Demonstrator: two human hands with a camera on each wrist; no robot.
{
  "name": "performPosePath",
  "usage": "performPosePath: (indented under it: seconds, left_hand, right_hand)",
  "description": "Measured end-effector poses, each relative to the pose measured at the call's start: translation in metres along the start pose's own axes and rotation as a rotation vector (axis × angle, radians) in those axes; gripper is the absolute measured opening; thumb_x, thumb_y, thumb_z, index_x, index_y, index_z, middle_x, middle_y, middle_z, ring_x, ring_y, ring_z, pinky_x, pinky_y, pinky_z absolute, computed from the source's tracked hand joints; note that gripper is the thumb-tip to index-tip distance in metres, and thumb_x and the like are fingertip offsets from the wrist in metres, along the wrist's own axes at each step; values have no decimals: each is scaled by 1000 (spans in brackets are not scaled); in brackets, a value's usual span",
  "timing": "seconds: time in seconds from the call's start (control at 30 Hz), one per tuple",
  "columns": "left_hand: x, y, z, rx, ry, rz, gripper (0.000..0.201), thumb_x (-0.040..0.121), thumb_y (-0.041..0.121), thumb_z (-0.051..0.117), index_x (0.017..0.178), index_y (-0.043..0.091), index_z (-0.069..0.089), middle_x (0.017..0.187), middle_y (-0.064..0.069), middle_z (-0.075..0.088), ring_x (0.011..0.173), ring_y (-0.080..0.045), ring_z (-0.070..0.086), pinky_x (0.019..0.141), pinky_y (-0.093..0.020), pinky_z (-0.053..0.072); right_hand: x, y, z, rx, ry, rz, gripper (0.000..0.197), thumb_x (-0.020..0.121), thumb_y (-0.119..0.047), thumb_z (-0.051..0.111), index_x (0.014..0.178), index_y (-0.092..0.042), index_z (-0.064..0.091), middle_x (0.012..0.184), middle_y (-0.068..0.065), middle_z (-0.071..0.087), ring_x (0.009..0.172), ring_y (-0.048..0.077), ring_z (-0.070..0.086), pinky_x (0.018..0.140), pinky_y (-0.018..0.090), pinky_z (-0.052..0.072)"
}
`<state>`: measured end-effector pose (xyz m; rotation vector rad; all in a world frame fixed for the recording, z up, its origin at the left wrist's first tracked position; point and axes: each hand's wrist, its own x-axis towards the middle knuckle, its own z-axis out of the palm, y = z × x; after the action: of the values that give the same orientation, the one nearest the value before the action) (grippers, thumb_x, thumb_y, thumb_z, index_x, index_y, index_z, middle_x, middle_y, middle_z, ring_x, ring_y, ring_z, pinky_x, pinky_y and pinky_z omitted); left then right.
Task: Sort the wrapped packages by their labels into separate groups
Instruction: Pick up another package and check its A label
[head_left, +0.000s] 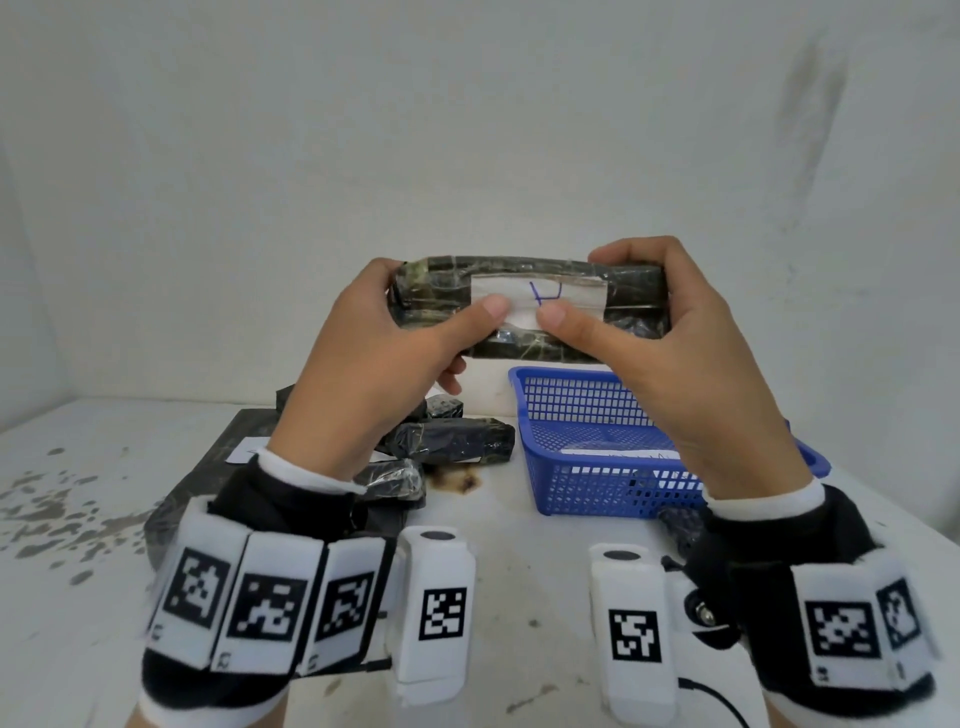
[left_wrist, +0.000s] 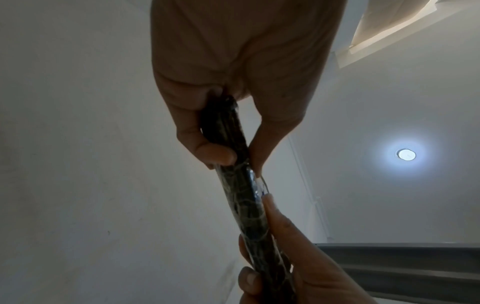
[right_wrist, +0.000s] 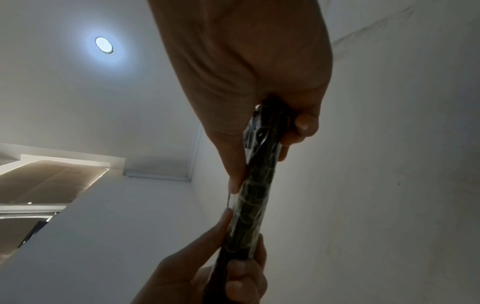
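Note:
A flat package (head_left: 623, 296) wrapped in dark plastic is held up in front of the wall, its white label (head_left: 566, 296) with a blue mark facing me. My left hand (head_left: 374, 338) grips its left end, thumb on the label. My right hand (head_left: 691, 338) grips the right end, thumb beside the mark. In the left wrist view the package (left_wrist: 241, 197) runs edge-on between left hand (left_wrist: 221, 131) and right hand (left_wrist: 293, 267). The right wrist view shows the package (right_wrist: 254, 191) the same way, with right hand (right_wrist: 262, 131) above and left hand (right_wrist: 215, 267) below.
Several other dark wrapped packages (head_left: 452, 441) lie on the white table (head_left: 519, 545) under my left hand, one large flat one (head_left: 218, 467) at the left with a white label. A blue mesh basket (head_left: 597, 483) stands at the right with a white paper inside.

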<state>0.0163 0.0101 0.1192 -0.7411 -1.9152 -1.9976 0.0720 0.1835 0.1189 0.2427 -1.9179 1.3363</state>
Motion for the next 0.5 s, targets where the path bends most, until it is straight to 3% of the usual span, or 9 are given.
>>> performPosePath:
  seconds: [0.07, 0.2, 0.4, 0.5]
  left_hand:
    - [-1, 0, 2, 41, 3, 7, 36, 76, 32, 78, 99, 14, 56, 68, 5, 65, 43, -7, 54, 41, -17, 40]
    - [-3, 2, 4, 85, 25, -6, 42, 71, 44, 79, 95, 21, 53, 82, 4, 70, 45, -9, 58, 44, -25, 41]
    - [-2, 1, 4, 71, 67, 23, 34, 77, 46, 74, 86, 22, 52, 68, 5, 62, 39, -10, 51, 39, -17, 35]
    - [-1, -1, 5, 50, 71, 37, 34, 80, 51, 68, 84, 22, 51, 69, 6, 58, 42, -6, 47, 43, -17, 38]
  right_hand:
    - [0, 1, 0, -14, 4, -13, 43, 71, -31, 87, 105, -27, 61, 98, -7, 72, 83, 1, 69, 74, 14, 53]
    - [-1, 0, 3, -43, 20, -26, 44, 69, -37, 86, 104, -27, 61, 97, -5, 72, 86, 7, 70, 78, 21, 57]
    - [-2, -2, 6, -23, 63, -23, 38, 71, -42, 84, 97, -26, 62, 91, -4, 70, 83, 11, 70, 77, 28, 60]
    - [-1, -2, 5, -10, 60, -20, 34, 73, -46, 79, 95, -25, 63, 82, -10, 67, 75, 5, 65, 68, 22, 55]
